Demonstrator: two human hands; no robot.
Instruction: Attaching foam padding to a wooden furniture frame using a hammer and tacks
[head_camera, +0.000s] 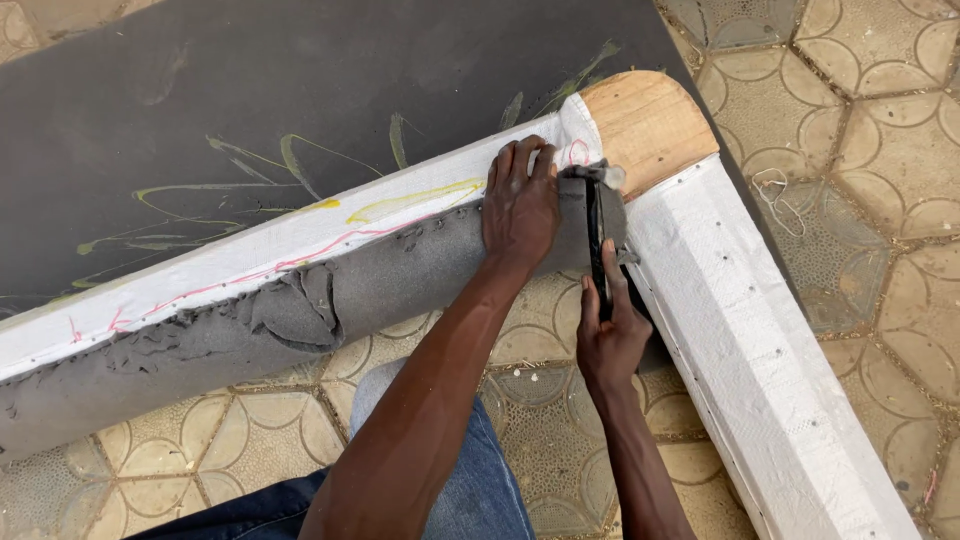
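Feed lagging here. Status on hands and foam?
Left hand pressing grey foam on frame. Right hand holds black tool at foam's end. Nothing in the way.

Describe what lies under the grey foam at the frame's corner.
White woven fabric and a bare wooden corner block show beside the grey foam; what the foam itself covers is hidden beneath it and the left hand.
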